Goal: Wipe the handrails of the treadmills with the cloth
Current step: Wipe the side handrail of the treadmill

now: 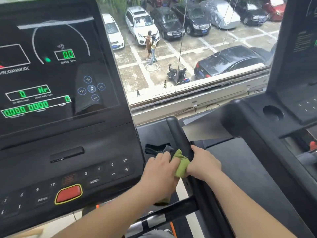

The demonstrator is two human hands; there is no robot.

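A black padded handrail (176, 133) runs from the console's right side down toward me. An olive-green cloth (181, 164) is wrapped around it about halfway along. My left hand (160, 170) presses the cloth from the left, with a grey part of the cloth poking out above its fingers. My right hand (204, 164) grips the rail and the cloth's right edge from the other side. The two hands nearly touch. A second rail, the crossbar (171, 213) with a silver sensor patch, passes below my left forearm.
The treadmill console (56, 103) with lit green readouts, number keys and a red stop button (68, 194) fills the left. A neighbouring treadmill (267, 127) with a cup hole stands close on the right. Ahead, a window overlooks a car park.
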